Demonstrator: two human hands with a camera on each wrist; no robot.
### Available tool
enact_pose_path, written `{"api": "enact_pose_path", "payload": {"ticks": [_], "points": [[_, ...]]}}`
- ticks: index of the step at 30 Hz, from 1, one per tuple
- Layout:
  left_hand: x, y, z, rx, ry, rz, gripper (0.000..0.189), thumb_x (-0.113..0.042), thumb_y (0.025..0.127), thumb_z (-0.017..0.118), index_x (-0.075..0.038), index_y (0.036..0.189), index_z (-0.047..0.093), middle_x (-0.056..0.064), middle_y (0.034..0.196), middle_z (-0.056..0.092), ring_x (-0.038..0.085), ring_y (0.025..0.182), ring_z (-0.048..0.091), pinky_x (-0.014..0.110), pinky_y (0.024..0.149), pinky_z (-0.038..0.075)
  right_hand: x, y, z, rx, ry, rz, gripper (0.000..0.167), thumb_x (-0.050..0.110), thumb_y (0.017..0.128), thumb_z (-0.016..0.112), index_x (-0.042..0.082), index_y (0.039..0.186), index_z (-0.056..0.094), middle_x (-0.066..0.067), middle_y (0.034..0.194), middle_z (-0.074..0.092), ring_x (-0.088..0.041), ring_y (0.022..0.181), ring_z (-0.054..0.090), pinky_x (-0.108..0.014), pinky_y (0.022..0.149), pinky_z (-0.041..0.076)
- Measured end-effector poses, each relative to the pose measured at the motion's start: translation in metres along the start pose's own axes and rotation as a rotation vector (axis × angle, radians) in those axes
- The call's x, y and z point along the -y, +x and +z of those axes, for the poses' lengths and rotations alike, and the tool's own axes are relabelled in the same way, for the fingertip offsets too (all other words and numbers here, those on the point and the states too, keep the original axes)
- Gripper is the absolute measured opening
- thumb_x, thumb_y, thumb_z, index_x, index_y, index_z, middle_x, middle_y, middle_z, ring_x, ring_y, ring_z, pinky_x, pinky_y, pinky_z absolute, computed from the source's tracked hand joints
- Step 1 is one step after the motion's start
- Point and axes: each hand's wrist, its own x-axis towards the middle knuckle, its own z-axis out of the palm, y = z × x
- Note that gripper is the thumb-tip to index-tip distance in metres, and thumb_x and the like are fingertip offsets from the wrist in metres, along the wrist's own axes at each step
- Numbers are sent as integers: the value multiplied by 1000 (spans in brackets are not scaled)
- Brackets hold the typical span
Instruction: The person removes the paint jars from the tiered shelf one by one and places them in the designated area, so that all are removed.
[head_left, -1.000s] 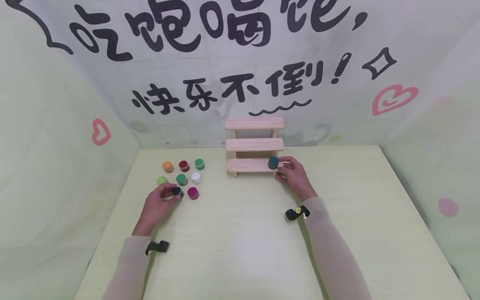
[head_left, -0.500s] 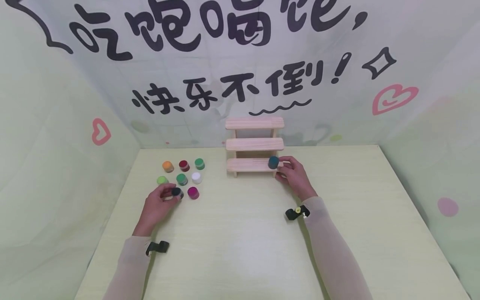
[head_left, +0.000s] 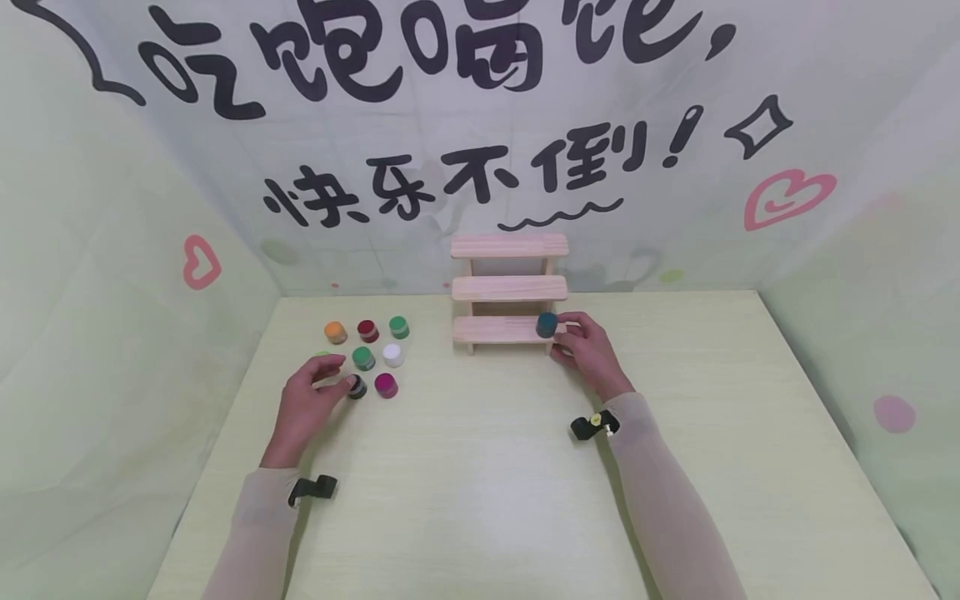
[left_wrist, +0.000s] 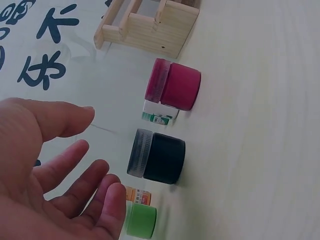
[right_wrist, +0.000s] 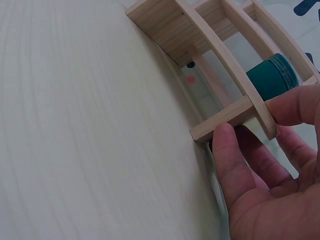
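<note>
My left hand [head_left: 306,408] is beside the jar with the dark lid [left_wrist: 162,157], which stands on the table. In the left wrist view its thumb and fingers [left_wrist: 75,192] are spread apart, with a gap between them and that jar. A magenta paint jar [head_left: 386,385] is to the jar's right. My right hand [head_left: 592,354] grips the right end of the wooden step shelf [head_left: 495,330], its fingers [right_wrist: 232,160] at the leg and the lowest board. A teal jar [right_wrist: 272,77] sits on that board, right by the fingertips.
Behind the left hand stand jars with orange [head_left: 334,332], dark red [head_left: 367,331], green [head_left: 363,358] and white [head_left: 392,355] lids. A light green jar [left_wrist: 142,220] is partly hidden by that hand. The printed cloth backdrop [head_left: 420,250] rises behind the table [head_left: 480,467].
My left hand has let go of the dark-lidded jar and drawn slightly back to the left, fingers opening. The right hand, the shelf and the teal jar stay in place.
</note>
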Motion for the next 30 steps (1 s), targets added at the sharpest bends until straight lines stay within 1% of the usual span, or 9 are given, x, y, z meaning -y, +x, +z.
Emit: {"api": "enact_pose_path", "payload": {"ticks": [3, 6, 11, 14, 16, 19, 23, 27, 30], "points": [[-7, 1, 1, -32, -14, -4, 50, -32, 100, 74, -18, 145, 59, 10, 148, 61, 34, 133, 62, 49, 107, 56, 1, 0, 1, -2, 6, -2, 33, 9, 102, 63, 13, 134, 58, -6, 113, 67, -18, 102, 68, -28, 90, 64], [-12, 2, 2, -48, -32, 12, 49, -30, 100, 74, -19, 145, 60, 9, 148, 62, 31, 135, 60, 48, 109, 55, 1, 1, 1, -5, 7, 3, 32, 9, 102, 64, 14, 134, 58, -6, 113, 67, -19, 103, 68, -29, 90, 64], [-19, 4, 7, -43, -71, 67, 46, -27, 100, 75, -16, 142, 61, 5, 151, 59, 27, 138, 57, 47, 115, 52, 1, 1, 1, -12, -9, 16, 33, 11, 103, 64, 14, 135, 58, -8, 117, 67, -21, 107, 68, -29, 91, 64], [-23, 4, 10, -35, -81, 83, 45, -27, 99, 76, -16, 141, 62, 3, 154, 56, 26, 137, 58, 45, 115, 52, -1, 1, 0, -14, -13, 19, 34, 12, 103, 63, 14, 136, 57, -8, 118, 66, -21, 108, 68, -29, 92, 64], [-26, 4, 12, -27, -82, 89, 45, -27, 99, 76, -16, 141, 62, 2, 154, 56, 27, 137, 58, 39, 112, 54, -2, 1, 0, -15, -14, 18, 35, 11, 103, 63, 14, 137, 57, -8, 117, 66, -21, 107, 68, -29, 93, 64], [-31, 4, 15, -14, -97, 99, 45, -29, 99, 76, -16, 140, 62, 5, 149, 58, 28, 137, 58, 24, 102, 56, -4, 2, -1, -14, -11, 15, 35, 11, 102, 64, 13, 136, 57, -8, 116, 67, -20, 106, 68, -29, 93, 64], [-37, 4, 20, 7, -133, 130, 46, -28, 99, 76, -14, 141, 62, 8, 146, 60, 33, 137, 57, 11, 88, 54, -4, 3, -1, -14, -10, 14, 34, 11, 102, 64, 13, 135, 57, -7, 117, 68, -19, 106, 68, -28, 92, 64], [-44, 4, 26, 28, -153, 152, 44, -24, 100, 75, -14, 141, 62, 5, 150, 60, 34, 137, 57, 11, 89, 54, -4, 2, -2, -9, -2, 11, 34, 11, 102, 64, 13, 135, 57, -7, 117, 68, -19, 106, 68, -29, 93, 64], [-48, 4, 30, 40, -161, 152, 45, -24, 100, 75, -12, 141, 62, 5, 149, 61, 32, 137, 57, 16, 95, 55, -3, 2, -1, -6, 2, 7, 33, 11, 102, 64, 13, 135, 58, -6, 115, 69, -19, 105, 69, -29, 93, 64]]}}
